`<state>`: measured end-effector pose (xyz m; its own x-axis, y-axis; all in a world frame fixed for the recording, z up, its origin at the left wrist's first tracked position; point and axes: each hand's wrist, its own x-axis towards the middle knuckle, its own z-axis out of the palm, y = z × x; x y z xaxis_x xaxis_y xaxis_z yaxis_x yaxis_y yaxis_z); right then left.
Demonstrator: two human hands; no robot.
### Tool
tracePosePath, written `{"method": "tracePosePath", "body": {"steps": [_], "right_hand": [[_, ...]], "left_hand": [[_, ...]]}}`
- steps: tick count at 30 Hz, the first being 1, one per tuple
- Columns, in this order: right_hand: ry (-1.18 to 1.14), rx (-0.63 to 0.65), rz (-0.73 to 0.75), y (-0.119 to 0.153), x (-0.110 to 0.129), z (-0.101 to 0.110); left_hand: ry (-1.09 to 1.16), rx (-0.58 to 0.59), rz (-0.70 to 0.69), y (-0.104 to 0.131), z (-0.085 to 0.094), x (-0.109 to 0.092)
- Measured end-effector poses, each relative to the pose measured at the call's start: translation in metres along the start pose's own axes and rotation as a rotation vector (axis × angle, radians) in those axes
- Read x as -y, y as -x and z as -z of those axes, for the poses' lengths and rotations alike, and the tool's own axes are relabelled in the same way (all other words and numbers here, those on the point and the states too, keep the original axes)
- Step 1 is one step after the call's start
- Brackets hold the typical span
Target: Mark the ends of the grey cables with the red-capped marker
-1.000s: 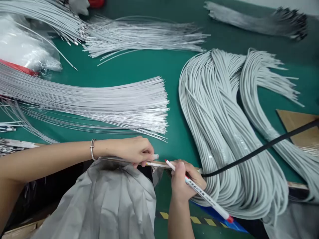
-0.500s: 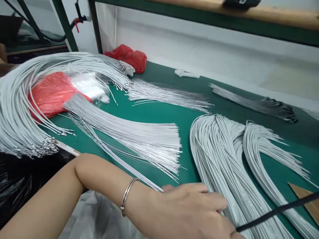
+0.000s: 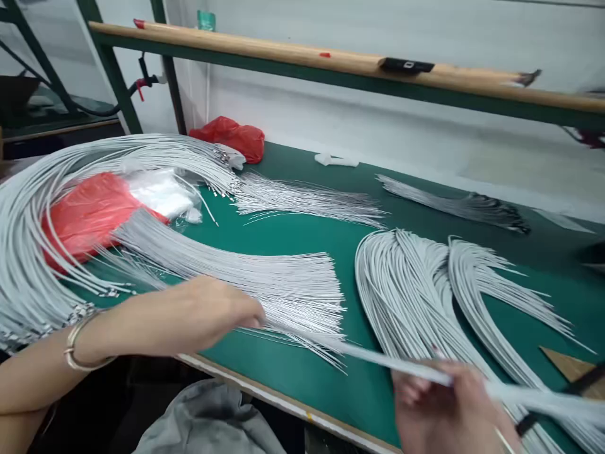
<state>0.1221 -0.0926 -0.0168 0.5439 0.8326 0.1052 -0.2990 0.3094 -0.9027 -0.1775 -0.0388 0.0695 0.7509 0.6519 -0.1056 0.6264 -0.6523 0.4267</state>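
Head: blurred strip (image 3: 385,360) slants down-right, left hand (image 3: 208,315) to right hand (image 3: 444,403).

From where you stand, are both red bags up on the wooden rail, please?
No, the left red bag and the right red bag both lie on the green tabletop.

No text is legible: at one o'clock, the black object (image 3: 394,65) on the shelf (image 3: 283,52) bears a small, blurred white mark (image 3: 409,65).
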Motion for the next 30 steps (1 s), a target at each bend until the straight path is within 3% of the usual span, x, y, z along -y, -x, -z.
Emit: {"method": "tracePosePath", "body": {"steps": [1,4,7,11,15,21,25,30], "right_hand": [[-0.001,0.004,-0.015,-0.006,-0.004,-0.011],[0.079,0.22,-0.23,-0.018,-0.021,-0.032],[0.157,0.309,-0.348,-0.016,-0.038,-0.026],[0.207,0.249,-0.364,0.0,-0.046,0.009],[0.307,0.08,-0.328,0.01,-0.04,0.043],[0.328,-0.006,-0.327,0.017,-0.037,0.072],[0.307,-0.011,-0.343,0.027,-0.039,0.079],[0.348,-0.048,-0.263,0.048,-0.036,0.072]], "left_hand": [[-0.089,-0.056,0.032,-0.007,0.011,0.011],[-0.335,-0.195,0.157,-0.05,0.035,0.058],[-0.468,-0.211,0.251,-0.106,0.042,0.118],[-0.462,-0.155,0.282,-0.149,0.025,0.183],[-0.431,-0.107,0.288,-0.155,-0.001,0.217],[-0.399,-0.143,0.32,-0.15,-0.02,0.224],[-0.368,-0.2,0.318,-0.138,-0.03,0.203],[-0.268,-0.073,0.218,-0.121,-0.049,0.173]]}}
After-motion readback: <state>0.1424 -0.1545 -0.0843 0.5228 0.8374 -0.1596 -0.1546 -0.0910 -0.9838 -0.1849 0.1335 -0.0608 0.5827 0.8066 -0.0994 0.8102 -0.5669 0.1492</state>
